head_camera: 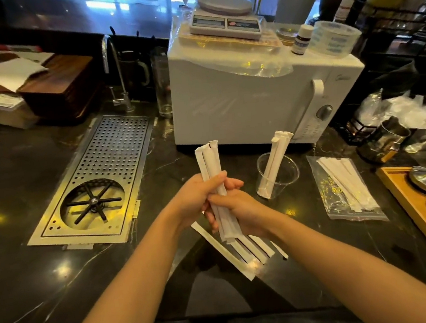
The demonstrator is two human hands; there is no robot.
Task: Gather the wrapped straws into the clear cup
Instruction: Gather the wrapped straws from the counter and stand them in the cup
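A bundle of white paper-wrapped straws (210,161) stands nearly upright above the dark counter, held by both hands. My left hand (197,197) grips its middle from the left and my right hand (240,211) closes on its lower part from the right. To the right, the clear cup (286,180) sits on the counter with wrapped straws in the cup (277,159) leaning toward the upper right. Several loose wrapped straws (242,253) lie flat on the counter under my hands.
A clear plastic bag of more wrapped straws (346,189) lies right of the cup. A white microwave (252,99) stands behind, a metal glass-rinser tray (99,186) is set into the counter at left, and a wooden tray (420,221) sits at the right edge.
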